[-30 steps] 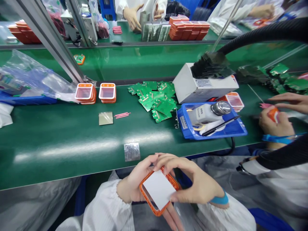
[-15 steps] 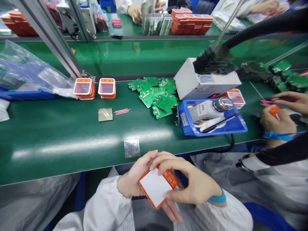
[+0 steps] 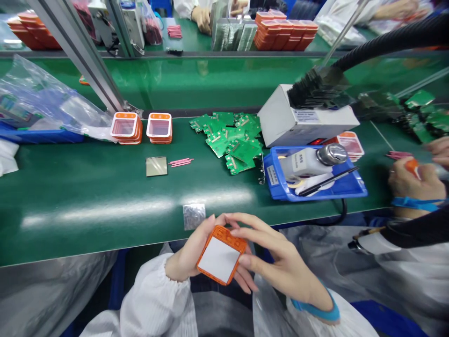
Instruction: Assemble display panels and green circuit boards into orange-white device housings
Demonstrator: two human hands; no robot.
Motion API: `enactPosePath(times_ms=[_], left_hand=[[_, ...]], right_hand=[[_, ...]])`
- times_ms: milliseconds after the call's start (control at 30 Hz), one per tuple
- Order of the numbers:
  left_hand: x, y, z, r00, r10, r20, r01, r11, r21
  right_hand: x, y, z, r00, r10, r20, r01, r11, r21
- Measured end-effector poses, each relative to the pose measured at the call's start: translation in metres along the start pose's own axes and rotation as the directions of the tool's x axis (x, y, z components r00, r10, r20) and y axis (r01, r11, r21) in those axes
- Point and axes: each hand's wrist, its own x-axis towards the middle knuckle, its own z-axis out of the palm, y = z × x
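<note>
An orange plastic casing [image 3: 229, 240] with a white square panel [image 3: 220, 259] set in it rests in my left hand [image 3: 191, 255]. My left palm and fingers are wrapped round it from below and the left side. At the casing's right edge, my right hand [image 3: 277, 262] grips with thumb and fingertips. The white panel faces up, tilted toward me. Just beyond my hands, a silvery square sheet [image 3: 194, 216] lies near the bench edge. Farther back are a greyish glass-like square [image 3: 156, 166] and several thin pink strips [image 3: 180, 162].
Green circuit boards [image 3: 242, 140] lie piled mid-bench. To their right stand a white box [image 3: 305, 124] and a blue tray [image 3: 315, 194] holding a bottle and pen. Stacked orange-and-white frames [image 3: 126, 127] stand at back left. A co-worker's hand [image 3: 417, 180] is at right.
The casing has turned counterclockwise, bringing its wide orange strip to the top, and risen slightly. My right hand has shifted from over the panel to the casing's right edge.
</note>
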Motion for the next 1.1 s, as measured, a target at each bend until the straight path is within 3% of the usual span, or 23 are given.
enactPosePath(times_ms=[100,200,300,433,533,600,700,800,867,967,1100], left_hand=[[-0.004,-0.001,0.001,0.998,0.039,-0.043,-0.034,0.991,0.128],[-0.006,0.001,0.005,0.975,0.081,-0.208,-0.028,0.969,0.246],[-0.006,0.002,0.007,0.928,0.153,-0.339,-0.055,0.958,0.281],[-0.009,0.006,0.004,0.833,0.263,-0.486,-0.109,0.940,0.322],[-0.017,0.012,-0.001,0.829,0.336,-0.447,-0.140,0.898,0.417],[-0.023,0.017,-0.005,0.842,0.364,-0.399,-0.172,0.881,0.440],[-0.031,0.021,-0.008,0.828,0.404,-0.389,-0.235,0.879,0.414],[-0.035,0.023,-0.009,0.782,0.439,-0.443,-0.270,0.879,0.393],[-0.036,0.023,-0.009,0.743,0.467,-0.480,-0.295,0.871,0.392],[-0.036,0.021,-0.009,0.719,0.477,-0.505,-0.310,0.871,0.380],[-0.035,0.019,-0.012,0.715,0.482,-0.507,-0.314,0.868,0.384]], right_hand=[[0.004,0.005,0.013,0.989,0.113,-0.093,-0.109,0.993,0.046],[0.007,0.012,0.026,0.981,0.172,-0.085,-0.156,0.974,0.165],[0.012,0.018,0.034,0.966,0.228,-0.119,-0.189,0.944,0.272],[0.022,0.021,0.035,0.940,0.249,-0.235,-0.186,0.947,0.261],[0.033,0.019,0.031,0.937,0.237,-0.257,-0.170,0.951,0.257],[0.044,0.019,0.026,0.962,0.203,-0.183,-0.153,0.954,0.256],[0.073,0.024,0.018,0.989,0.099,-0.113,-0.069,0.968,0.241],[0.116,0.034,0.013,0.973,-0.033,-0.230,0.023,0.999,-0.044],[0.145,0.043,0.014,0.960,-0.132,-0.249,0.053,0.952,-0.301],[0.172,0.054,0.022,0.964,-0.192,-0.185,0.088,0.883,-0.460],[0.181,0.061,0.035,0.970,-0.225,-0.096,0.128,0.799,-0.587]])
